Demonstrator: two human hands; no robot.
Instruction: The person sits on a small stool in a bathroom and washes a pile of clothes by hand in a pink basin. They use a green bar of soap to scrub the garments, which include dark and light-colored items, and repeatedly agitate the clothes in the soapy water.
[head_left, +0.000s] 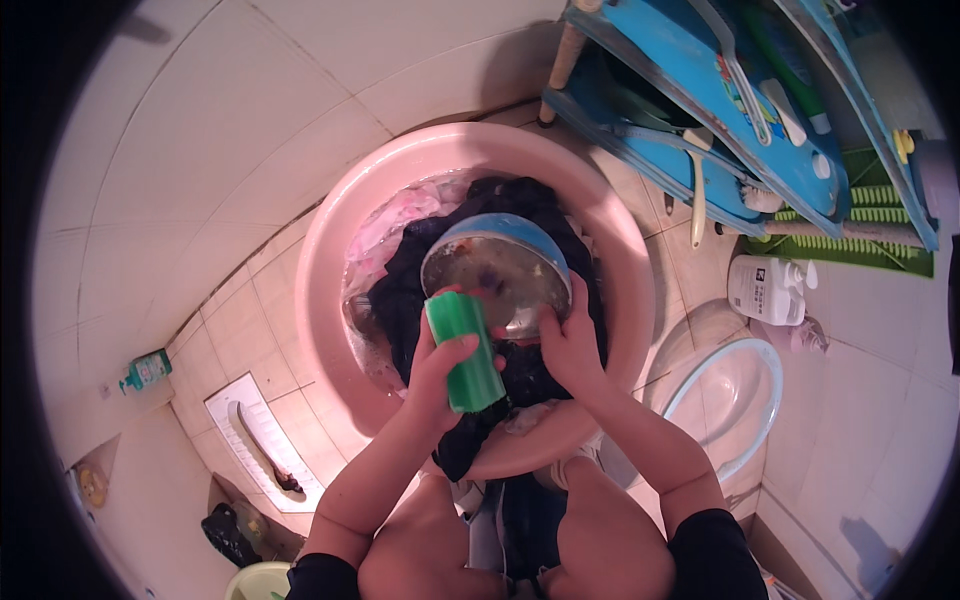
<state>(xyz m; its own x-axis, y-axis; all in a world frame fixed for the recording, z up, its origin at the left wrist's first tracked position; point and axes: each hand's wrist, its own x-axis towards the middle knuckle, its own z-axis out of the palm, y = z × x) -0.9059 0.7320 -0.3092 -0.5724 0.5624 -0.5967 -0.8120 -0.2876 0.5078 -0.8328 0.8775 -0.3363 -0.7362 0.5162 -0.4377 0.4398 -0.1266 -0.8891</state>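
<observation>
In my left hand (439, 360) is a glossy green block (466, 352) with lengthwise ridges; whether it is soap or a brush back, I cannot tell. My right hand (574, 341) grips the near right rim of a bowl (517, 232), blue outside and metallic inside. The bowl tilts towards me and holds cloudy residue. Beneath it, dark wet cloth (401, 292) heaps up in a large round pink basin (322, 300), with one end draped over the near rim. Pink patterned cloth (394, 217) lies in the water at the basin's left.
A blue shelf rack (652, 45) holding brushes stands at the upper right. Below it are a white pump bottle (765, 289) and a clear basin with a pale blue rim (769, 420). A squat toilet (259, 442) lies left, near a green pump bottle (148, 370) and a black bag (229, 532).
</observation>
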